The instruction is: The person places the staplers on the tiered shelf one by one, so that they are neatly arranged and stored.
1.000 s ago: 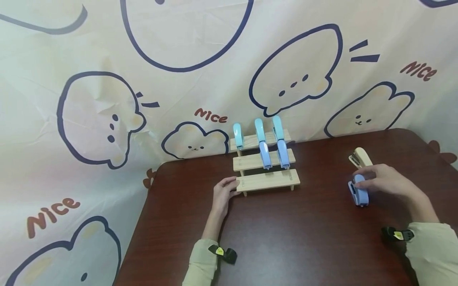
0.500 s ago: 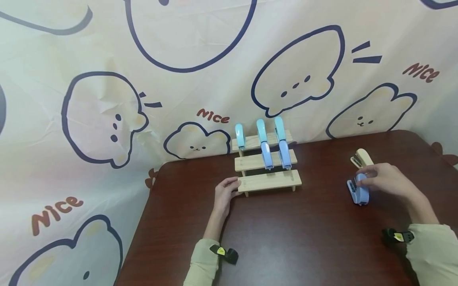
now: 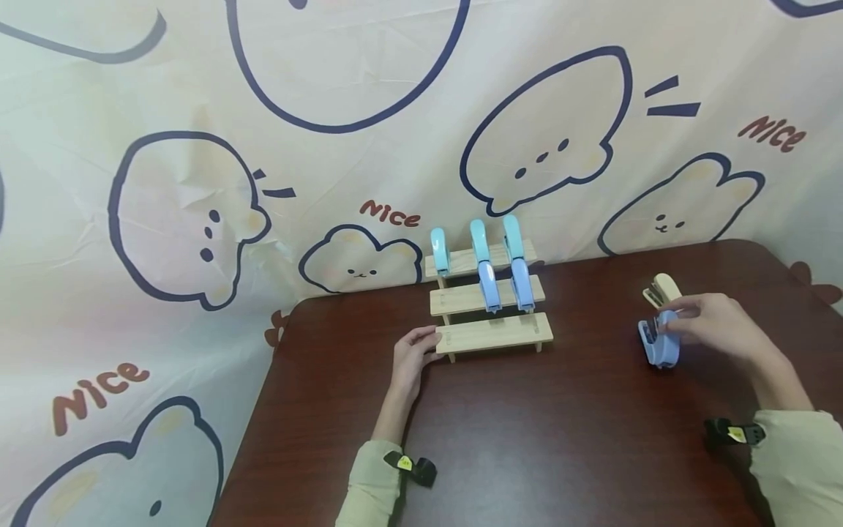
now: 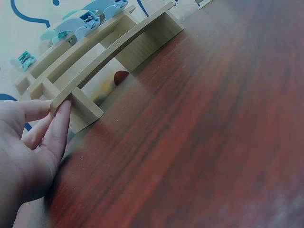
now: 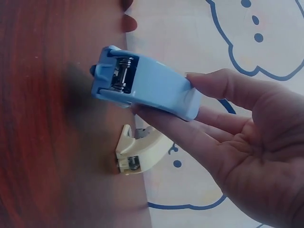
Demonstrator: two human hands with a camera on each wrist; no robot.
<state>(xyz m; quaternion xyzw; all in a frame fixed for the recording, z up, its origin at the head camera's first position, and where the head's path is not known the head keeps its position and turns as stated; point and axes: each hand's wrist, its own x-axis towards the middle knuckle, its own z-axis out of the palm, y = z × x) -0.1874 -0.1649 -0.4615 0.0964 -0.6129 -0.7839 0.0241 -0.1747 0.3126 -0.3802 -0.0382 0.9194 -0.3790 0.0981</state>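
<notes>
My right hand [image 3: 718,326] pinches a blue stapler [image 3: 661,344] between thumb and fingers. The right wrist view shows this stapler [image 5: 156,85] held off the dark tabletop, its spring end facing away from the palm. Just beyond it a cream stapler [image 3: 664,288] stands on the table. At the left end of a three-step wooden rack [image 3: 494,333], my left hand [image 3: 408,362] grips the lowest board; in the left wrist view, its fingertips [image 4: 61,114] meet the board's corner.
Several turquoise staplers [image 3: 479,238] stand on the rack's top step, and two blue staplers [image 3: 522,284] on its middle step. A patterned cloth [image 3: 356,168] hangs behind the brown table [image 3: 560,439].
My right hand has raised the blue stapler slightly and moved it a little toward the back, tilting it. The left hand has stayed on the rack.
</notes>
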